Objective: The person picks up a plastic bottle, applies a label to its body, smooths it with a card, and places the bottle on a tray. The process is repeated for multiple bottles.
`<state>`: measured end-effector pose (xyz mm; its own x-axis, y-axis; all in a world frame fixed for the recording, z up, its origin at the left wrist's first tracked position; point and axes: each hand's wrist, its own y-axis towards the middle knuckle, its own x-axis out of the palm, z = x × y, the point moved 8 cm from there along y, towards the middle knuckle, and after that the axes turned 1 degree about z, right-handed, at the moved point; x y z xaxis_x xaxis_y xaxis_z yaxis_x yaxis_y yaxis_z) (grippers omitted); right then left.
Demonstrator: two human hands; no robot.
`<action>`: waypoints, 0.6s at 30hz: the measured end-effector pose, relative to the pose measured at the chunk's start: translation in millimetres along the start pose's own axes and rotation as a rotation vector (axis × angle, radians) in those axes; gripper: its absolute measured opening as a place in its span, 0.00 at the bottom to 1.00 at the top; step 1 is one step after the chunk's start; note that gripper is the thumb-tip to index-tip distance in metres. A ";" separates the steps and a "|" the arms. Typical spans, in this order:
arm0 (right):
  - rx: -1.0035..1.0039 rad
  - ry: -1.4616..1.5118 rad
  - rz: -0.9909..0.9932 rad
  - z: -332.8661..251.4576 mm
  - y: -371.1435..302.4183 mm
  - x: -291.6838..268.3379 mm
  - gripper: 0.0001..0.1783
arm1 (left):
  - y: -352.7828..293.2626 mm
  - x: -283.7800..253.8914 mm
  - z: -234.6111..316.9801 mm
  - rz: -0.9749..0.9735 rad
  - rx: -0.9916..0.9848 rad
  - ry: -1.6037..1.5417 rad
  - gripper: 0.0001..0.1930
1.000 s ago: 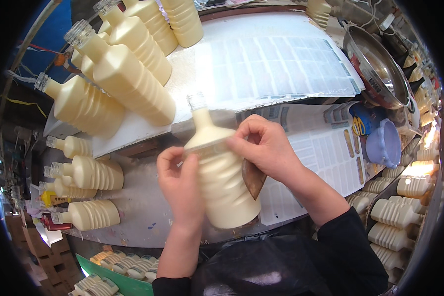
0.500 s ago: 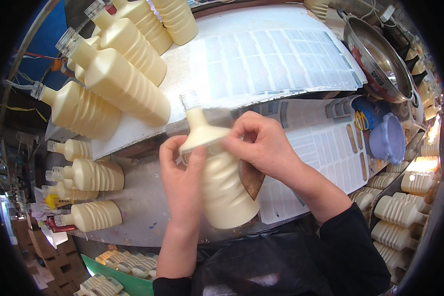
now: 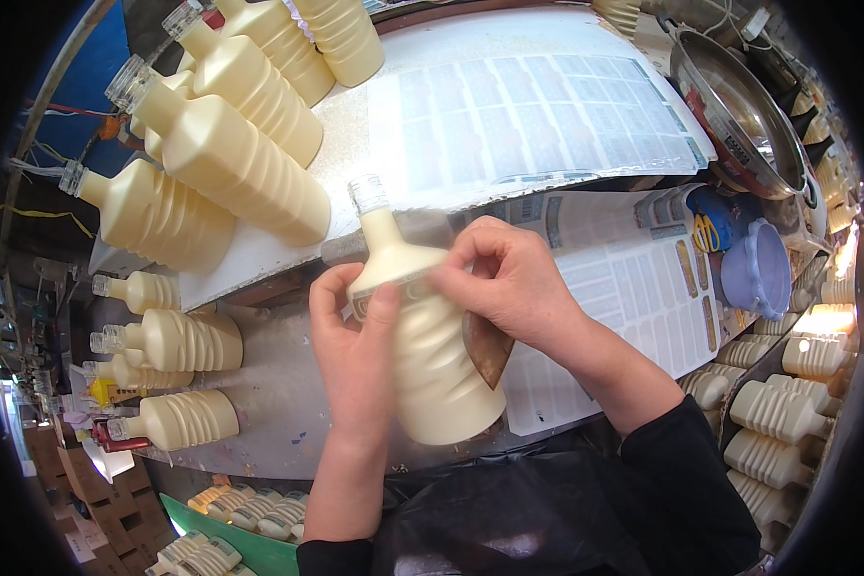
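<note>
A cream plastic bottle [image 3: 446, 389] with a clear threaded neck and wavy ridged sides stands tilted in front of me. My left hand [image 3: 353, 331] grips its left shoulder, the thumb lying flat on a narrow patterned label strip [image 3: 414, 287] that runs across the bottle below the shoulder. At the strip's right end, the thumb and forefinger of my right hand [image 3: 514, 283] are pinched together against the bottle. A flat brown scraper-like piece [image 3: 490, 351] with a pointed corner is tucked under that hand's other fingers, beside the bottle's right side.
Several cream bottles [image 3: 245, 158] stand at the upper left, more lie along the left edge. Label sheets [image 3: 547, 106] cover the white raised board, with others [image 3: 634, 278] below it. Right are a steel pan [image 3: 739, 106], a purple basin [image 3: 756, 269] and yellow-handled scissors [image 3: 706, 232].
Both hands and the bottle stay almost exactly where they were. The right hand's pinch shifts only very slightly at the strip; nothing is let go.
</note>
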<state>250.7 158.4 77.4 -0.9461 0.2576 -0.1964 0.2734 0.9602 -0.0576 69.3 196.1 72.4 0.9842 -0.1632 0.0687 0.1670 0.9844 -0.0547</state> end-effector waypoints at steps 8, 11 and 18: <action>-0.013 0.142 0.015 7.0 9.3 -3.1 0.14 | -0.6 -1.8 -2.6 0.010 -0.004 0.008 0.20; -0.026 -0.303 0.012 -22.0 -6.1 5.4 0.15 | -1.7 0.6 -1.3 0.006 -0.024 -0.020 0.20; 0.066 0.227 -0.139 22.8 8.0 8.6 0.14 | 0.1 -0.8 -8.0 -0.015 -0.019 -0.045 0.19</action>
<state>248.8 165.8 53.0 -0.9880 0.1490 0.0414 0.1423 0.9807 -0.1341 69.1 195.7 64.4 0.9780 -0.1749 0.1140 0.1837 0.9804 -0.0718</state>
